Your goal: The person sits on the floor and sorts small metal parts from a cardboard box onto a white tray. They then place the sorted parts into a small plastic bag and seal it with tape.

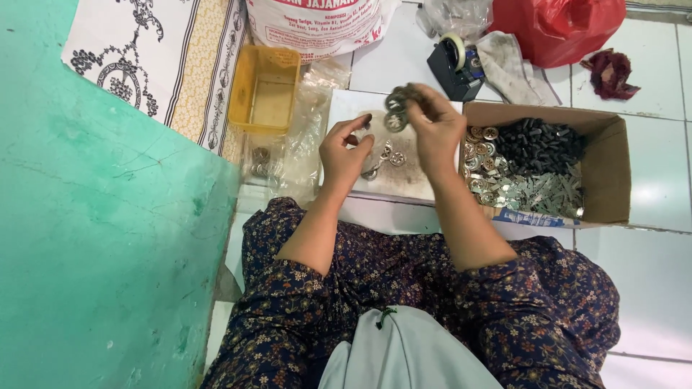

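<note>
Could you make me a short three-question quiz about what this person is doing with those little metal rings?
1. True or false: the right hand holds up a cluster of metal rings above the white board.
2. What fills the cardboard box? A) fruit B) round metal pieces, black parts and flat metal strips C) cloth
3. Fill in: the yellow tub on the floor looks ____.

Key: 1 true. 2 B. 3 empty. Extra: the left hand is low over the board, fingers pinched on something too small to tell.
</note>
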